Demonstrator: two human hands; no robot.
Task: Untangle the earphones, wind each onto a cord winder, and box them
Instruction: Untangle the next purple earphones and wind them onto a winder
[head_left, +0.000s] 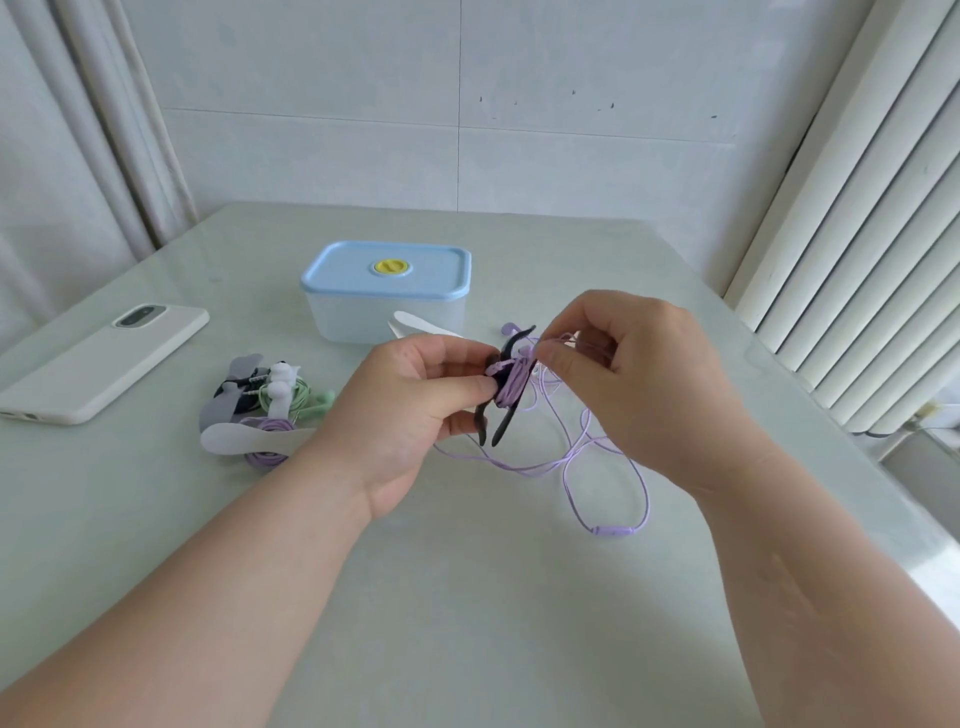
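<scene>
pale green table (467, 597) takes up most of the view, with a white radiator (857, 234) along the right and a light curtain (78, 130) hanging on the left. a white phone (104, 358) lies camera side up near the table's left edge. towards the back middle sits the clear storage box (363, 322), its blue lid (415, 260) on, with a yellow knob on top.

both hands are raised over the table in front of the box. the left hand (410, 410) has its thumb and fingers curled in, pinching the black cord winder (503, 427) by its middle. the right hand (639, 374) is just beside it, thumb and forefinger nipping the purple earphone cord (571, 457) right at the winder, other fingers curled.

left of the hands there's a little pile of wound earphones (260, 400) on the table, grey, white and green bits, one white winder with purple cord nearest the camera. a spare white winder (415, 325) lies touching the front of the box.

part of the purple cord is wrapped round the black winder's waist, and the rest trails in loose loops on the table below the right hand. its inline remote (613, 531) lies nearest the camera and one earbud (509, 328) pokes up behind the winder.
</scene>
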